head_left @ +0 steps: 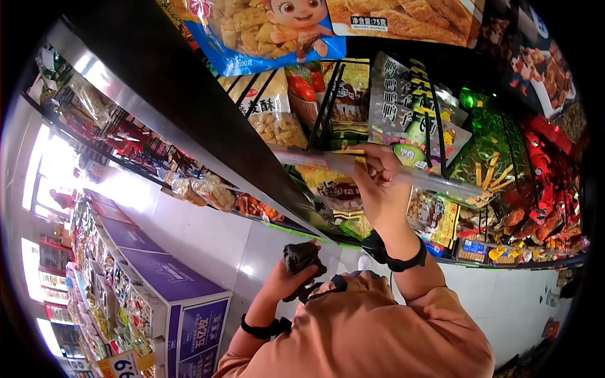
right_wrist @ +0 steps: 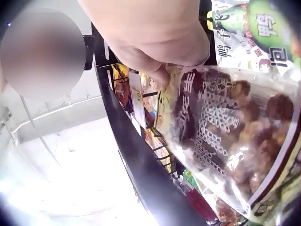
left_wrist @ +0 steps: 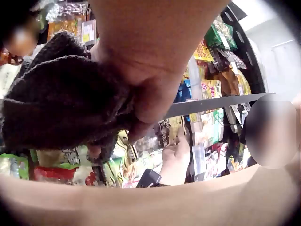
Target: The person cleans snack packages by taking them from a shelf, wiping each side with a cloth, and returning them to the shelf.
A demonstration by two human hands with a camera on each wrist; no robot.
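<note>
My left hand (head_left: 282,281) grips a crumpled dark cloth (left_wrist: 66,103), low in front of my body in the head view. My right hand (head_left: 384,189) reaches to the shelf front, its fingers curled beside the clear rail strip (head_left: 441,181). In the right wrist view its thumb pinches the top edge of a clear-fronted snack bag (right_wrist: 221,136) with a yellow border, dark lettering and brown pieces inside. A grey duck-print packet (head_left: 398,104) stands behind that hand. Most of the right hand's fingers are hidden behind the bag's edge in the right wrist view.
Large snack bags (head_left: 277,28) stand on the shelf above. Black wire dividers (head_left: 322,104) separate the packets. Red packets (head_left: 548,170) fill the right end. A dark shelf edge (head_left: 208,135) runs diagonally on the left. Across the aisle stands a purple display (head_left: 176,271) loaded with goods.
</note>
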